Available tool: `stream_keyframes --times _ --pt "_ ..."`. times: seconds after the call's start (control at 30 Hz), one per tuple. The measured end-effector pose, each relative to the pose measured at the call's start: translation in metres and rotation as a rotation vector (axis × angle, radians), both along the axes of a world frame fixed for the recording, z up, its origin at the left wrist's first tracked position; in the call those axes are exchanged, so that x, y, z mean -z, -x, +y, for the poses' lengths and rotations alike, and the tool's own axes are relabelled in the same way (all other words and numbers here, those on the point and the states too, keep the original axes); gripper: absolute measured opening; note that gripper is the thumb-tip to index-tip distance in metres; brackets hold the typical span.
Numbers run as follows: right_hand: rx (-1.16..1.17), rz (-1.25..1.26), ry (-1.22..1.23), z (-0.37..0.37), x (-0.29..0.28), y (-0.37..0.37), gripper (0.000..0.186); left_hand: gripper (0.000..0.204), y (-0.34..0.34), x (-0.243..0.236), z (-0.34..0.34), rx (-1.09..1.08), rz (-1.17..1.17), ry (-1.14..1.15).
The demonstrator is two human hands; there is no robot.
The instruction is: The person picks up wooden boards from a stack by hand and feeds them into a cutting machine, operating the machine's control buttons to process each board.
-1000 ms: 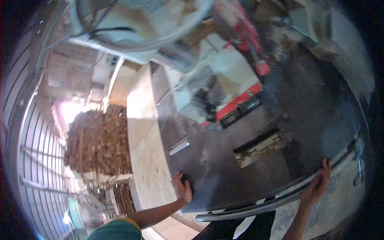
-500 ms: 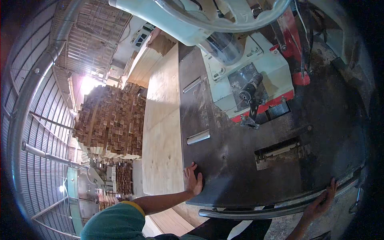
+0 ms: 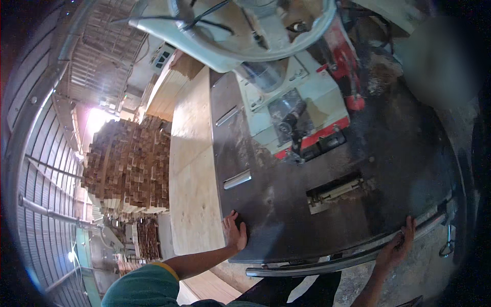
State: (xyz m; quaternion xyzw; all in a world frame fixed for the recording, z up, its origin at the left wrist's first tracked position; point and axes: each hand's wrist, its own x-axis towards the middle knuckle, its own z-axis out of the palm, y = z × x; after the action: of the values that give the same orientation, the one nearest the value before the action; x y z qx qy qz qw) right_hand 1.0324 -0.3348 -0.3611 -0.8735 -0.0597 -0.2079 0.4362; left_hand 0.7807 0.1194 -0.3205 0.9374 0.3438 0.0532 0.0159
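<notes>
1. Fingers together, your left hand (image 3: 235,233) lies flat on the dark metal saw table (image 3: 286,204), beside the plywood sheet (image 3: 192,169).
2. Your right hand (image 3: 396,248) curls its fingers over the table's front rail (image 3: 348,261).

- Stack of cut timber pieces (image 3: 130,166) at left, ends facing the camera
- Smaller wood pile (image 3: 148,238) below it, near the floor
- Corrugated metal wall (image 3: 43,169) along the far left, with a bright opening (image 3: 97,120) beside it
- White machine housing (image 3: 230,30) overhead, cables on top
- Cream and red motor unit (image 3: 302,117) at centre
- Sawdust (image 3: 381,77) heaped at upper right
</notes>
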Motion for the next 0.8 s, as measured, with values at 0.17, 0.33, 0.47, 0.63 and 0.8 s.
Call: stream_keyframes --times 0.17,0.33,0.47,0.63,0.8 --pt "0.045 -0.019 -0.089 0.002 -0.001 -0.001 0.016 0.045 -0.007 -0.01 -0.008 0.043 -0.054 0.029" --pt "0.057 0.018 -0.077 0.003 -0.005 0.0 0.014 0.046 -0.007 -0.008 -0.007 0.044 -0.042 0.019" --pt "0.066 -0.001 -0.017 -0.001 -0.005 -0.002 0.013 0.045 -0.005 -0.007 -0.007 0.036 -0.061 0.046" --pt "0.05 -0.005 -0.007 -0.001 -0.012 -0.004 0.01 0.043 -0.007 -0.008 -0.012 0.031 -0.082 0.034" --pt "0.024 -0.042 -0.105 0.0 -0.016 -0.003 0.01 0.042 -0.011 -0.02 -0.014 0.035 -0.095 0.063"
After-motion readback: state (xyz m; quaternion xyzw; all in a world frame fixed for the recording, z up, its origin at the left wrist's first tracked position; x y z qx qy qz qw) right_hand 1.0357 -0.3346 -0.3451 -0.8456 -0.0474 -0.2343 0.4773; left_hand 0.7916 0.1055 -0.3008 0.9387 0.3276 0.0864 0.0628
